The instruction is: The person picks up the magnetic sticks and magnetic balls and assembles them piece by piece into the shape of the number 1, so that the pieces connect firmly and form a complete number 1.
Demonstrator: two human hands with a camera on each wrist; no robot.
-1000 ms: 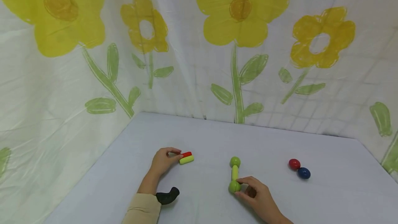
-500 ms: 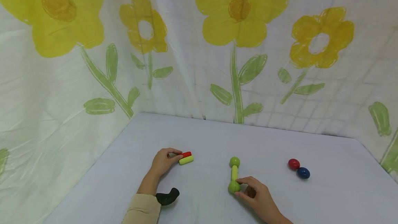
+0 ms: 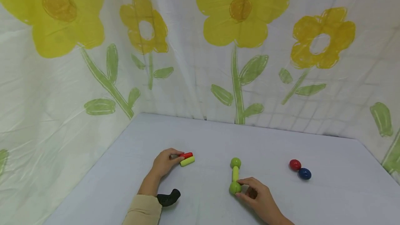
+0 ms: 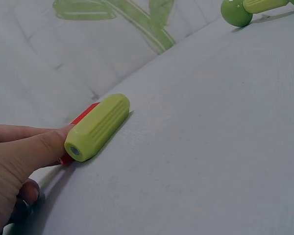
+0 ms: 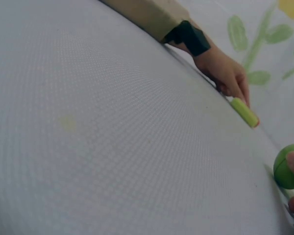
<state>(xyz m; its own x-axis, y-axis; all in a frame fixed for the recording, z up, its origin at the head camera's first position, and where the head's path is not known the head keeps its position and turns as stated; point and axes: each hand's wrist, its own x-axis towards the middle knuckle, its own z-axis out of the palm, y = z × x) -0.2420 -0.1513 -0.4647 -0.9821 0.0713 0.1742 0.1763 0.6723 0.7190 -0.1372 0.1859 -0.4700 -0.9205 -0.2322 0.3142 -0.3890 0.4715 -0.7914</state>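
In the head view my left hand [image 3: 164, 163] pinches a red toy rod [image 3: 188, 155] between thumb and fingers. A yellow-green rod [image 3: 187, 161] lies alongside it; in the left wrist view, this ridged rod [image 4: 99, 127] shows a small grey disc at its end and hides most of the red one. My right hand [image 3: 261, 198] holds the near green ball [image 3: 234, 188] between thumb and forefinger. From that ball a yellow-green rod [image 3: 235, 174] runs to a far green ball [image 3: 235, 163], making a dumbbell shape on the table.
A red ball [image 3: 295, 165] and a dark blue ball [image 3: 305, 174] sit close together on the right of the white table [image 3: 265, 148]. The black wrist-worn piece [image 3: 168, 197] juts out by my left sleeve. A flower-printed curtain [image 3: 187, 79] hangs behind.
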